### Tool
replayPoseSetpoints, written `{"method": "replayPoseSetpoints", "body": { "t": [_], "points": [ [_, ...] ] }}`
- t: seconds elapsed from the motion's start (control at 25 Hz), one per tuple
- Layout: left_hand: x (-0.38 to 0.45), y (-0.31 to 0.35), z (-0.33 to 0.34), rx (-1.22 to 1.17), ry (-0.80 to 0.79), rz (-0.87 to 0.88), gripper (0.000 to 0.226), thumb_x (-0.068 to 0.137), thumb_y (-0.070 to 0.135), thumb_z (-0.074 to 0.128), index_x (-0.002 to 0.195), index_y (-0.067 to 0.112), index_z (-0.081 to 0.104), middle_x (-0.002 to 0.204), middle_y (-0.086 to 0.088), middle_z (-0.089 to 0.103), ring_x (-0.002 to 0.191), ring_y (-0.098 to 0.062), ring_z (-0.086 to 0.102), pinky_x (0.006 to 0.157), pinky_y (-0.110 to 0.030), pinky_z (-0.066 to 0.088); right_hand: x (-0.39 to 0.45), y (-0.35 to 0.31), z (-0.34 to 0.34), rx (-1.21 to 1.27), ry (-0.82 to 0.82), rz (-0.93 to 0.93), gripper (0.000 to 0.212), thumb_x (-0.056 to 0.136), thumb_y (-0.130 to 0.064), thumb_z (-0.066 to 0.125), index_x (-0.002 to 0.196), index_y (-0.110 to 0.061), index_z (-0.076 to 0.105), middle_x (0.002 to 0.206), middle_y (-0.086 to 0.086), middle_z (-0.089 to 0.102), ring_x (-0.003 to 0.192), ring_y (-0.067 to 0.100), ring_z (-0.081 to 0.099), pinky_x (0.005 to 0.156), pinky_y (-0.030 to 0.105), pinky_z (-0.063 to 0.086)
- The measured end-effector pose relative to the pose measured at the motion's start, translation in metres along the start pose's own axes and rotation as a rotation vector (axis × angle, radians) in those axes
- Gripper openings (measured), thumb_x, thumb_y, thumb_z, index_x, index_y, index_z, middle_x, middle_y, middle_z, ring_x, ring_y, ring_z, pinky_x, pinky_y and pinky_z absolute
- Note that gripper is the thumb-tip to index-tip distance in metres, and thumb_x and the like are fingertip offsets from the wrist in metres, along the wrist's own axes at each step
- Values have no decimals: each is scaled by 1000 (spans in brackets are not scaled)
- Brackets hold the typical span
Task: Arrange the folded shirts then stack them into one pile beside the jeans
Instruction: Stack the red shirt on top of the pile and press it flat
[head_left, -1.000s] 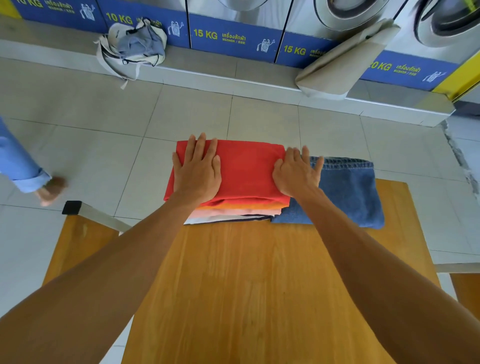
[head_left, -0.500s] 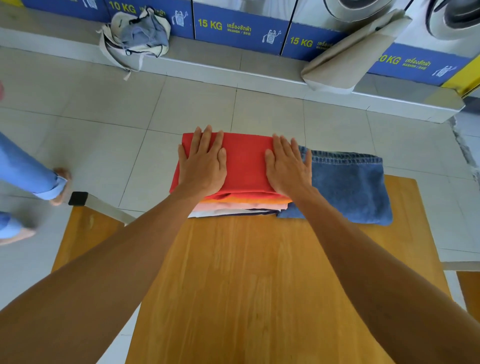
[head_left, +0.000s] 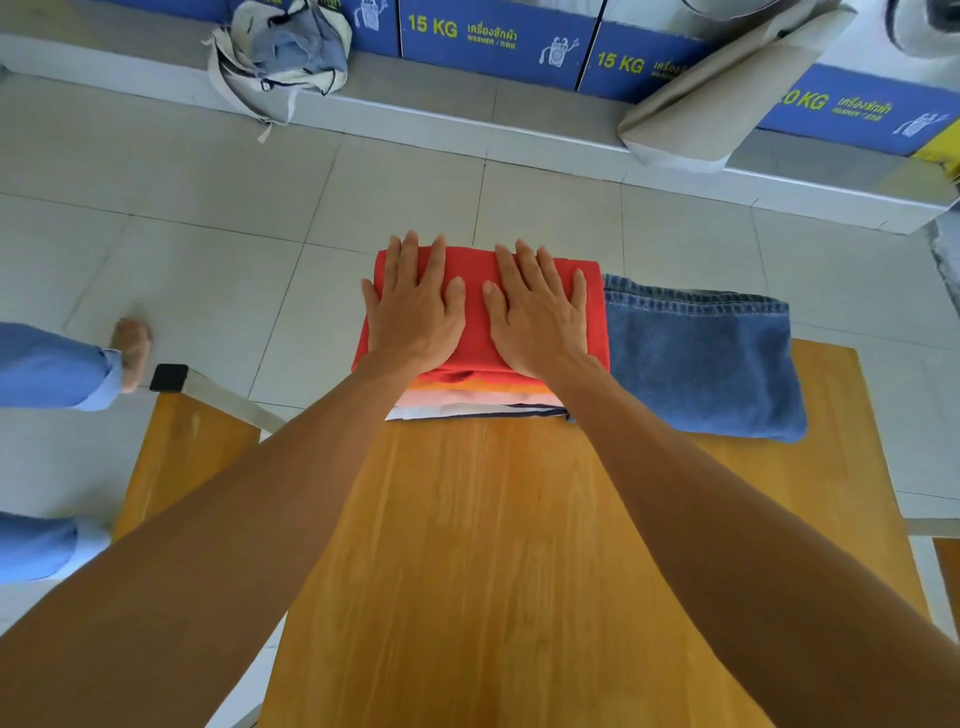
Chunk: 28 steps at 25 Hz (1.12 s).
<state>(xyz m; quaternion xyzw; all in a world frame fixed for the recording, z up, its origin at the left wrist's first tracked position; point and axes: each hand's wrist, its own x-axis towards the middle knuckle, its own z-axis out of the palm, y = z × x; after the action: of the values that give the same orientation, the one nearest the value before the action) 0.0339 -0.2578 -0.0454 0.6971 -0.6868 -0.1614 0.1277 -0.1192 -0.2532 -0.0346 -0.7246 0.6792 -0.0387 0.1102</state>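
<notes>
Shirts (head_left: 488, 395) sit in one folded pile at the far edge of the wooden table (head_left: 519, 571), with a red shirt (head_left: 475, 291) on top and orange, pink, white and dark layers showing at the near edge. Just to the right, touching or nearly touching the pile's side, lie the folded jeans (head_left: 701, 358). I have my left hand (head_left: 415, 312) and my right hand (head_left: 537, 317) flat on the red top, side by side, fingers spread and extended, palms down; neither hand grips anything.

I judge the stacking as good as done, and this step is pressing and squaring the pile. To do it well I keep the pressure even and straight down, so the lower layers do not slide out toward me, where their edges already step forward a little. Then I would cup the left and near sides and nudge them flush with the red one. I must not push rightward hard, or the pile will ride onto the jeans. The far edge hangs close to the table's end, so I avoid shoving forward.
</notes>
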Motion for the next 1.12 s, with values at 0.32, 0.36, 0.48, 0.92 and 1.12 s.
{"method": "replayPoseSetpoints", "body": {
  "t": [0.32,0.36,0.48,0.92,1.12],
  "points": [
    [-4,2,4,59,61,19,58,99,45,19,153,24,23,161,-8,22,150,-28,15,115,-60,22,2,0,6,-16,18,2,61,102,-51,11,159,-28,13,167,-2,14,154,23,9,121,58,3],
    [-5,2,4,65,69,21,59,99,45,18,153,24,23,161,-8,22,150,-28,15,115,-60,21,2,0,7,-11,25,5,61,102,-51,11,159,-28,13,167,-1,14,154,23,9,121,58,3],
    [-6,3,5,84,77,34,59,99,46,16,154,24,21,162,-8,21,150,-29,14,116,-61,20,-2,-2,11,-33,66,10,61,102,-50,11,159,-27,14,167,-1,15,154,22,10,122,58,3],
    [-7,-2,-5,104,-2,48,64,98,55,14,156,28,7,165,-8,4,152,-27,-1,116,-63,4,-5,19,-6,7,3,-11,62,101,-58,14,158,-33,14,168,1,12,155,23,6,122,56,4],
    [-18,-12,-15,3,-46,-14,75,93,67,18,156,31,-2,165,-7,-2,152,-29,-2,117,-62,7,-19,37,-9,140,-7,161,68,101,-59,19,159,-26,10,168,4,4,154,25,5,121,58,6]
  ]
}}
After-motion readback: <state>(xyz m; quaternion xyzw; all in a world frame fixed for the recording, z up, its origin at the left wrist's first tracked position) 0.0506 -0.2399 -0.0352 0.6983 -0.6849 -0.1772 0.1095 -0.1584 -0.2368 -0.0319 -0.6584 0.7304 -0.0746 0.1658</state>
